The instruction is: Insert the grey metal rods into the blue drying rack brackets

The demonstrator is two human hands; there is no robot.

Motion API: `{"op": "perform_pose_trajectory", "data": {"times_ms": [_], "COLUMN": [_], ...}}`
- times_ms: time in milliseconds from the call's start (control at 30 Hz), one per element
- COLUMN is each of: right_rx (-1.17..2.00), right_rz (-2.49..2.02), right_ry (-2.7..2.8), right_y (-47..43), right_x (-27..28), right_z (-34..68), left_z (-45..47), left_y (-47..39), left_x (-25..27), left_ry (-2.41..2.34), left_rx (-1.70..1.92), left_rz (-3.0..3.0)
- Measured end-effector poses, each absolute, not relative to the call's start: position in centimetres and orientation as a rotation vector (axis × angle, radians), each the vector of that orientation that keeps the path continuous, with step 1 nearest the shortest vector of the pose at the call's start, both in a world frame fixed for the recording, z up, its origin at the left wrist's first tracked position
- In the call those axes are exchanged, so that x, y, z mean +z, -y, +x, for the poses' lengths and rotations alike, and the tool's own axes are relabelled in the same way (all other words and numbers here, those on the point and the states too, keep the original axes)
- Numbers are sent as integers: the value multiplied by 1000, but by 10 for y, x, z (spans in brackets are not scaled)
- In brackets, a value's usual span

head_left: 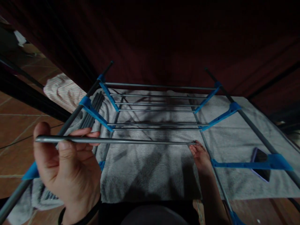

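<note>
A thin grey metal rod point(131, 141) runs level across the view, held between both hands. My left hand point(72, 168) grips it near its left end, thumb below and fingers behind. At the rod's far right end, the fingertips of my right hand point(200, 154) pinch it. Around them stands a rack frame of grey tubes with blue plastic brackets; the left bracket point(96, 113) and right bracket point(221, 115) have several rods fitted between them. A lower right blue bracket point(248, 164) sticks inward close to my right hand.
A grey blanket point(152, 175) lies under the frame. Several loose rods point(90, 112) rest on its left side, and a phone point(260, 156) lies on the right. A dark red curtain point(159, 47) hangs behind. A striped cloth point(64, 90) sits near the tiled floor point(16, 131).
</note>
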State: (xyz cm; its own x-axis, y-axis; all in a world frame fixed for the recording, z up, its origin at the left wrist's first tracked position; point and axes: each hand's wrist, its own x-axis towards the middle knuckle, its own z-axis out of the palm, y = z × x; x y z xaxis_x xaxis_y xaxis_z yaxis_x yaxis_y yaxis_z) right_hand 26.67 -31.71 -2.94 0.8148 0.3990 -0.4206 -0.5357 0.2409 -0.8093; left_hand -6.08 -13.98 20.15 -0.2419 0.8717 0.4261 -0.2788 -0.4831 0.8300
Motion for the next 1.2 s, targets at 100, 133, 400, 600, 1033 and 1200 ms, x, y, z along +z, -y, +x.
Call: {"op": "perform_pose_trajectory", "data": {"times_ms": [100, 133, 400, 600, 1033, 1200], "right_rx": [668, 676, 687, 698, 697, 710], "right_rz": [-1165, -1163, -1163, -1176, -1224, -1222], "right_ry": [-122, -118, -110, -126, -189, -179], "right_y": [316, 316, 313, 315, 316, 316], "right_x": [-28, -28, -26, -30, -33, -33], "right_z": [263, 262, 257, 258, 259, 258], "left_z": [-56, -55, -48, -37, -27, -27], "left_y": [144, 146, 151, 152, 161, 163], "left_x": [200, 200, 180, 160, 140, 141], "left_ry": [-785, -806, -792, -808, -786, -794], "left_rx": [1800, 1762, 1626, 1512, 1352, 1352], "left_rz": [1188, 1191, 1177, 1139, 1180, 1176]}}
